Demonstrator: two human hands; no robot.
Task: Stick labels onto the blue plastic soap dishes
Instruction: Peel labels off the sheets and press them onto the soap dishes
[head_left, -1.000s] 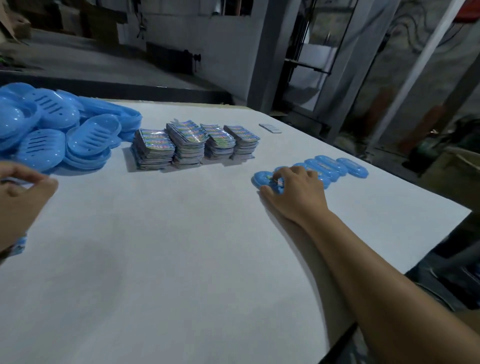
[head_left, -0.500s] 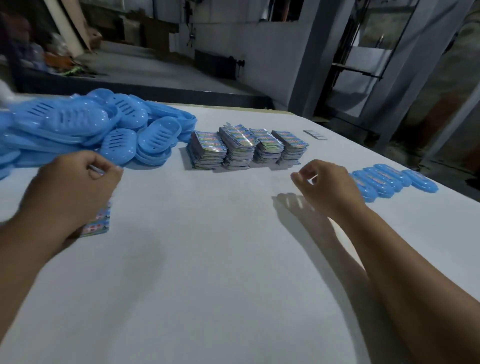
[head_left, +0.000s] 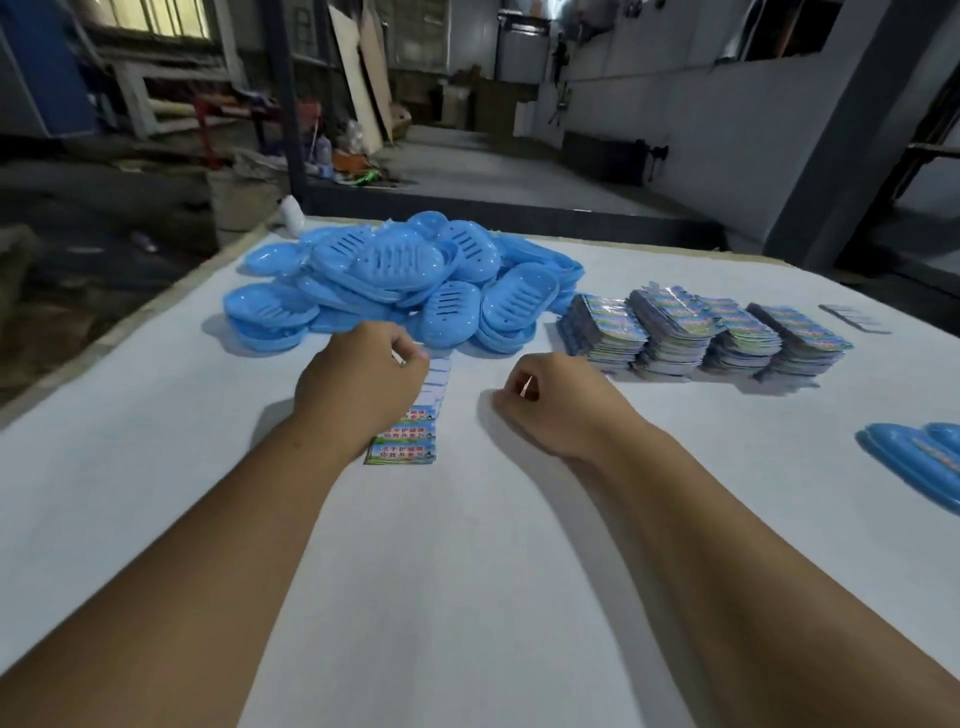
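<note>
A white table (head_left: 467, 597) stands in a dim workshop, with wooden boards (head_left: 363, 73) leaning upright beyond its far edge and a grey wall (head_left: 727, 130) at rear right.

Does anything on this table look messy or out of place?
Mostly tidy. The label stacks stand in a neat row, but the blue soap dishes lie in a loose, jumbled heap, tilted every way. A small strip lies alone beyond the stacks. Nothing looks spilled or broken.

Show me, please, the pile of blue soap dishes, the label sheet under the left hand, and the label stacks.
pile of blue soap dishes (head_left: 400, 260), head view, top slotted dish.
label sheet (head_left: 402, 449), head view, near printed end.
label stacks (head_left: 675, 317), head view, second stack's top.
</note>
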